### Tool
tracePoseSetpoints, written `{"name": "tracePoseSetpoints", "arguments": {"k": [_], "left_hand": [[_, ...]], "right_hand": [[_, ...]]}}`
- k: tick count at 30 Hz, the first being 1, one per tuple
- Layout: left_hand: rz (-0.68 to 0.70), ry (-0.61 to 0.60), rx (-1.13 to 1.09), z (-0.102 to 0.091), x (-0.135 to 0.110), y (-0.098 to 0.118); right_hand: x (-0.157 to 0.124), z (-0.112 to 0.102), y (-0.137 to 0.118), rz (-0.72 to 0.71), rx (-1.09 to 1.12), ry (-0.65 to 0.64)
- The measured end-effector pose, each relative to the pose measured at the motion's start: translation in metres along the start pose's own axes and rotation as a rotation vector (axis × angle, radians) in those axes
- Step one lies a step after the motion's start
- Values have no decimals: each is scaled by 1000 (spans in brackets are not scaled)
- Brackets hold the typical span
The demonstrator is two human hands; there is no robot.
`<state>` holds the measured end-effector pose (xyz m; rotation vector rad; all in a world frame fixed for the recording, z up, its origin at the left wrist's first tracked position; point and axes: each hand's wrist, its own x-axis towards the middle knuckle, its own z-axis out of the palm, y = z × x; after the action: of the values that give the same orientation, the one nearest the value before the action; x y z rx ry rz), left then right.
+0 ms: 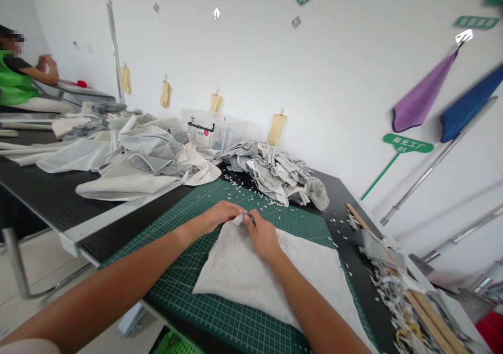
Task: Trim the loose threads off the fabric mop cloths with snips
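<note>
**Here, two hands pinch the far edge of a grey cloth**

The grey cloth lies flat on a green cutting mat, which rests on a dark surface. Its near part spreads toward the person, under and between the forearms, and its far edge is where the hands meet. The left hand comes in from the left with its fingers drawn together on that edge. The right hand rests on the cloth just beside it, with fingertips also closed on the edge. The two sets of fingertips almost touch. Something small and dark shows between them, too small to make out.

Just beyond the hands, a heap of grey cloth pieces sits at the far rim of the mat, with small white snippets strewn around it. A larger pile of pale fabric lies to the left. At the right edge of the surface are more trimmings and a wooden ruler. At the far left another person sits at a separate table.
</note>
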<state>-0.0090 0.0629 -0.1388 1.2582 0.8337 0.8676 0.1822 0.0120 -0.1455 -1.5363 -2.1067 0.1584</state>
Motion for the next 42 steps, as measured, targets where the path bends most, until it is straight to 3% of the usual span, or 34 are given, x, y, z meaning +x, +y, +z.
{"name": "tracePoseSetpoints", "arguments": {"k": [42], "left_hand": [[-17, 46, -90, 1, -1, -2]], "right_hand": [[-1, -1, 0, -10, 27, 3]]}}
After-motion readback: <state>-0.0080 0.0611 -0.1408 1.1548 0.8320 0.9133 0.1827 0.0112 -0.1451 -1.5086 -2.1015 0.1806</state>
